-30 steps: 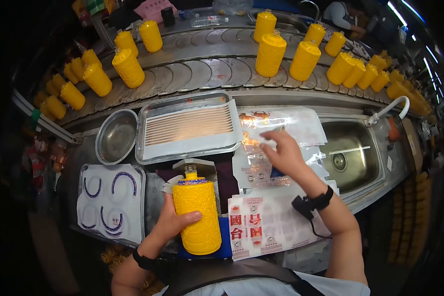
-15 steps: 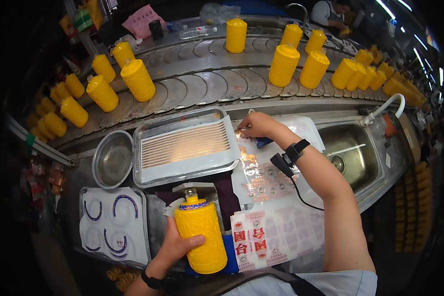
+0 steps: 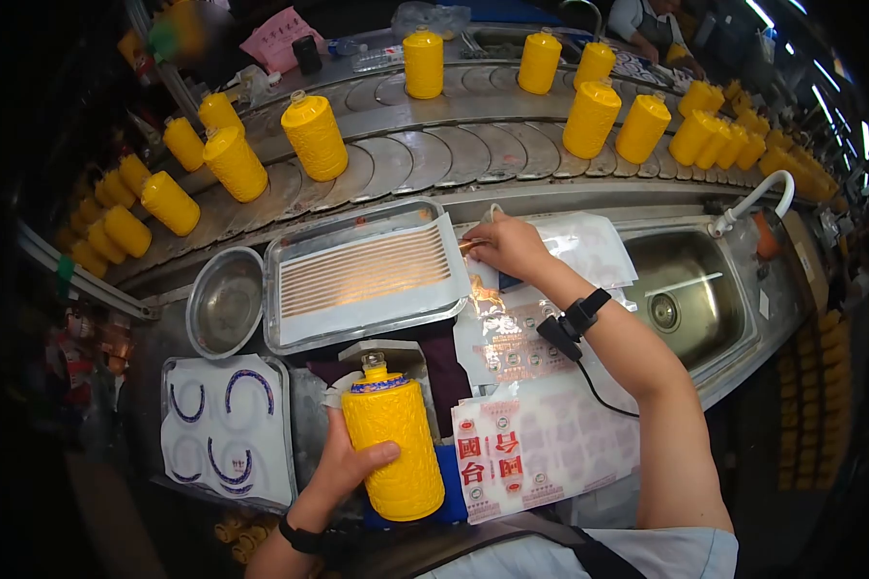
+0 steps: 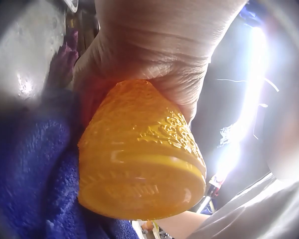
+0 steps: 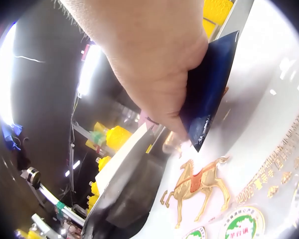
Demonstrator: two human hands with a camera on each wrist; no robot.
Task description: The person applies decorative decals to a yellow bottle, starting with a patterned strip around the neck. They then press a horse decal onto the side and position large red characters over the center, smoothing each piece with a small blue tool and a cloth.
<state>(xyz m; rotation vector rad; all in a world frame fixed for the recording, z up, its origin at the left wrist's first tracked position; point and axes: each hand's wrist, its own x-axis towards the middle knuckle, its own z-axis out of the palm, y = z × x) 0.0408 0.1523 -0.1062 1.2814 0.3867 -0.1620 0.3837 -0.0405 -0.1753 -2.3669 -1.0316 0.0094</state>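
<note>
While the embossed bottle point(image 3: 407, 429) is gripped in the left hand point(image 3: 346, 458), decals point(image 5: 197, 184) beside the right hand's point(image 3: 512, 247) clamped scraper point(image 5: 207, 89) are best peeled slowly.

Reads as a dim workroom, nearly black at the edges and lit by bright tube lights point(image 3: 826, 75) at upper right. Has a steel worktop point(image 3: 787, 289) with an inset sink point(image 3: 657, 270) and a curved white faucet point(image 3: 743, 205) to the right. Sweeps behind into a curved conveyor point(image 3: 425, 159) of overlapping plates, with a metal post point(image 3: 161, 58) at left and a far counter point(image 3: 454, 56) beyond.
</note>
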